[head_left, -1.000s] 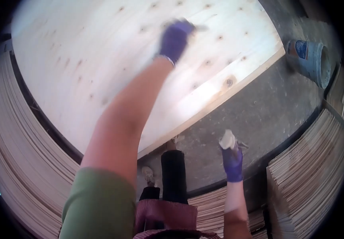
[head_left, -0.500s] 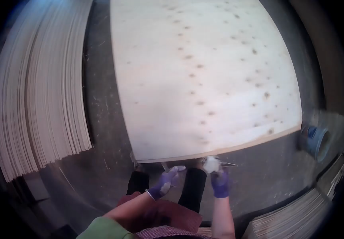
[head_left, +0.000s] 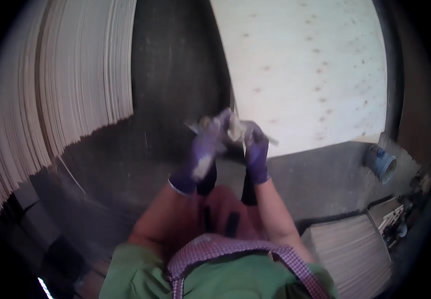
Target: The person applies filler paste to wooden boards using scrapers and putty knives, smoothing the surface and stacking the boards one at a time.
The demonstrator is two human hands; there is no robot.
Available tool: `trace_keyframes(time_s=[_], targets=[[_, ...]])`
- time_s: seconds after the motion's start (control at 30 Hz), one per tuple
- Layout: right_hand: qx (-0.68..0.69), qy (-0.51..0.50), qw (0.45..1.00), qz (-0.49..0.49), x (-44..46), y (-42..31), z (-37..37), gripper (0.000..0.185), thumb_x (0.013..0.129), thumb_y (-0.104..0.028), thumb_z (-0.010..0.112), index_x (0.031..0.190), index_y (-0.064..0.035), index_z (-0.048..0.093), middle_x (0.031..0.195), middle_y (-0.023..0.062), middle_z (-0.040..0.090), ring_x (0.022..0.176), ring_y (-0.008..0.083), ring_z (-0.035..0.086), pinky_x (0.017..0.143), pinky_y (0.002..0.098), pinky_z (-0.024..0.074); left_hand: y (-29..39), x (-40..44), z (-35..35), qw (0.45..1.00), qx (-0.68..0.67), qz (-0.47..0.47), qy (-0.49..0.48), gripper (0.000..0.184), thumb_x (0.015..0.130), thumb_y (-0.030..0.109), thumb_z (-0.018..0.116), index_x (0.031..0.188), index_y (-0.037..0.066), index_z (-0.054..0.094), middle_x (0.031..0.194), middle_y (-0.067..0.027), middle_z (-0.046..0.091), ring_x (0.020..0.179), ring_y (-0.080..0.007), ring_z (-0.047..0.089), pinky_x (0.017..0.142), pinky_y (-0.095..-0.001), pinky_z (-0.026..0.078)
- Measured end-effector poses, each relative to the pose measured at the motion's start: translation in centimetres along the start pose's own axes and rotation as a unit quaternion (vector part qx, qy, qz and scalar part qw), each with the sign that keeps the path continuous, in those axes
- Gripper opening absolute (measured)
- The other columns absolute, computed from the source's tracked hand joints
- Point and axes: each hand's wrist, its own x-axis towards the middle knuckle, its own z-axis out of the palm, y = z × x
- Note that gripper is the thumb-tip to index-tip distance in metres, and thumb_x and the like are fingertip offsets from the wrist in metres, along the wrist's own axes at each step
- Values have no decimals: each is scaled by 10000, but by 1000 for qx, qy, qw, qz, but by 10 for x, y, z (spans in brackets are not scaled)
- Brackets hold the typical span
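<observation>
My purple-gloved right hand (head_left: 257, 152) grasps off-white putty-like lump (head_left: 236, 129) | purple-gloved left hand (head_left: 201, 153) just beside it, grip too blurred to tell | step: apparently working lump; next likely needs steady hold

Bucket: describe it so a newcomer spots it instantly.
Find the big pale, knot-speckled board at upper right. Just off its lower-right corner in the picture is the bucket. Its rounded, light bluish wall with a darker blue label sets it apart from the flat board and the stacked sheets lower down.
</observation>
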Motion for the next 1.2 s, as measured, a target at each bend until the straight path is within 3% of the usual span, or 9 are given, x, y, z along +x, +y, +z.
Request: trace_keyframes(time_s=[0.23,0.33,0.4,0.57,0.67,0.93,0.97,1.03,1.2], targets=[[-153,-178,972,13,-25,46,18,228,882,-15,519,1071,-13,648,888,137,677,844,284,672,748,349,517,-22,-8,-68,982,-85,-98,-138,622,1027,456,392,1417,-29,410,1409,-114,485,1339,-214,406,1117,-370,311],[-163,-193,963,89,-62,78,-21,233,903,-22,503,1092,-27,639,935,137,674,863,279,667,760,338,521,-78,-24,-50,961,242,119,-56,572,1001,395,478,1399,-14,440,1402,-148,492,1364,-270,386,1148,-402,277],[44,-49,977,203,-99,118,-41,208,919,-61,533,1094,-46,643,1017,141,665,945,266,657,819,311,515,-107,-29,-43,648,709,244,-138,521,970,284,539,1397,0,447,1395,-184,489,1378,-326,365,1164,-407,247],[-393,-187,899,49,-177,185,-127,224,920,-150,595,1126,-77,643,1123,105,657,1067,267,622,910,330,496,-265,5,-80,924,372,70,58,497,982,326,494,1357,1,472,1422,-193,464,1321,-336,442,1111,-371,330],[-553,-221,802,35,-201,175,-166,247,899,-171,624,1134,-95,645,1151,80,656,1104,276,604,951,368,475,-410,82,-147,810,490,127,296,449,1012,371,440,1219,-17,534,1263,-235,576,1187,-374,541,966,-406,427],[-642,-166,744,79,-198,167,-202,226,849,-154,636,1072,-124,657,1181,83,651,1130,275,595,959,399,455,-371,73,-128,918,376,-99,75,308,976,280,534,1032,-21,566,895,-279,611,850,-416,607,759,-468,475],[-747,-259,611,23,-192,157,-200,200,863,-173,641,1050,-110,671,1201,94,644,1154,268,583,969,395,453,-334,56,-118,903,408,-122,57,257,965,221,538,1050,-16,586,886,-259,614,835,-395,607,751,-460,480],[-365,6,901,236,-209,188,-216,296,945,-260,505,1172,-93,594,1237,69,617,1104,234,583,908,398,466,-268,23,-115,872,482,-82,26,225,933,118,540,1098,-12,620,921,-224,631,863,-356,610,768,-445,488],[340,259,865,265,-182,170,-207,323,954,-271,487,1207,-93,581,1245,81,609,1118,227,574,938,396,448,-119,-57,-241,698,689,195,11,319,879,4,491,1163,-3,634,1095,-194,649,1057,-367,583,951,-455,446]])
